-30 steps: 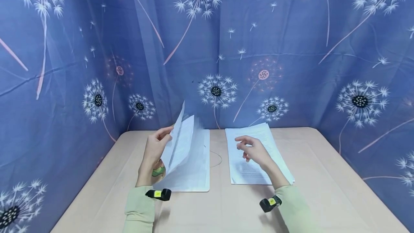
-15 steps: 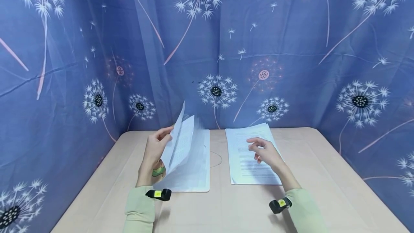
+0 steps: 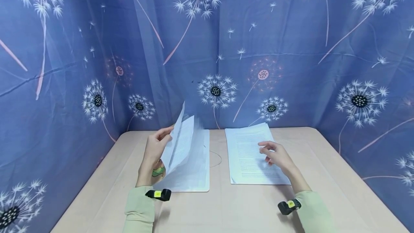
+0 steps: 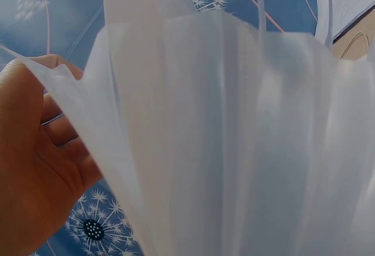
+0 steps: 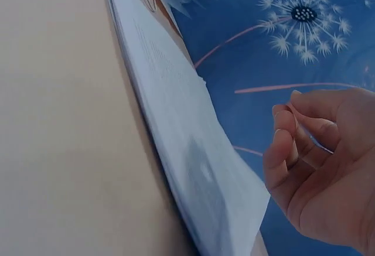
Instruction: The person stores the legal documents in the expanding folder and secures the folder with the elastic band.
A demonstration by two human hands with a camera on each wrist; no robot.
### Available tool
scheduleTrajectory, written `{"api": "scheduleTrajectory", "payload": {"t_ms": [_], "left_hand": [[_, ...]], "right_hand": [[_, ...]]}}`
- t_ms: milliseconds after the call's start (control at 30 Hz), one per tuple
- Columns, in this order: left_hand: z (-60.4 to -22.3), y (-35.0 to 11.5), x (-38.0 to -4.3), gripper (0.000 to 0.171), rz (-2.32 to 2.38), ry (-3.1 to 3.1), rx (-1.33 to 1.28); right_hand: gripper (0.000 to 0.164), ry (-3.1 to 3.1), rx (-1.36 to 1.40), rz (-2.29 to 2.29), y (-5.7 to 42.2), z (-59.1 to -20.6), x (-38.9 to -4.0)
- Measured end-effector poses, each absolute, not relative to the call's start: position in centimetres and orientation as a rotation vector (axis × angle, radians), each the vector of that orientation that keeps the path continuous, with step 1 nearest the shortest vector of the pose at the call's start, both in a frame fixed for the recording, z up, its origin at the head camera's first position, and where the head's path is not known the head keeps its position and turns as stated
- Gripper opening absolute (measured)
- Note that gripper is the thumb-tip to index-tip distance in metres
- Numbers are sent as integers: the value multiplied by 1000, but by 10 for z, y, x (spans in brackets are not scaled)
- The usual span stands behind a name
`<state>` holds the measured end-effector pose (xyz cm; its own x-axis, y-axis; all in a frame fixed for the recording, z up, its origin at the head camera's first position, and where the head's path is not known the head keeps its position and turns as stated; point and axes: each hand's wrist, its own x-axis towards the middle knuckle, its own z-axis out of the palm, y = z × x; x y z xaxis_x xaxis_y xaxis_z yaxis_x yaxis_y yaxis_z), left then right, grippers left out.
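Observation:
My left hand (image 3: pixel 156 148) pinches the raised edge of an expanding file folder (image 3: pixel 202 168) between thumb and fingers. The folder's translucent pockets (image 4: pixel 281 139) fan out in pleats in the left wrist view. A printed sheet (image 3: pixel 182 141) stands inside, and a green picture (image 3: pixel 158 171) shows on the cover below the hand. My right hand (image 3: pixel 275 154) hovers over the right part of a stack of printed paper (image 3: pixel 247 154). Its fingers are loosely bent and hold nothing; in the right wrist view the paper stack (image 5: pixel 176 115) lies beyond them.
A thin cord loop (image 3: pixel 220 158) lies on the beige table (image 3: pixel 223 204) between folder and paper stack. A blue dandelion-print curtain (image 3: pixel 239 64) rises right behind the table and along both sides. Each wrist wears a black camera on a strap.
My right hand has drifted right and slightly toward me across the paper stack, uncovering more printed text. The left hand and the folder have stayed still.

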<state>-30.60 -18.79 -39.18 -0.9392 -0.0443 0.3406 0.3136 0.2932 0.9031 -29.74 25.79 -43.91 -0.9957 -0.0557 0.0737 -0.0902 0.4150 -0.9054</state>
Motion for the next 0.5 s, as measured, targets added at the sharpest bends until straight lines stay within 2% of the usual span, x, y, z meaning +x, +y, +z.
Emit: {"api": "scheduleTrajectory", "payload": {"t_ms": [500], "left_hand": [[-392, -191, -305, 38, -1696, -2295, -235]], "right_hand": [[41, -2627, 1, 1616, 282, -442, -297]]}}
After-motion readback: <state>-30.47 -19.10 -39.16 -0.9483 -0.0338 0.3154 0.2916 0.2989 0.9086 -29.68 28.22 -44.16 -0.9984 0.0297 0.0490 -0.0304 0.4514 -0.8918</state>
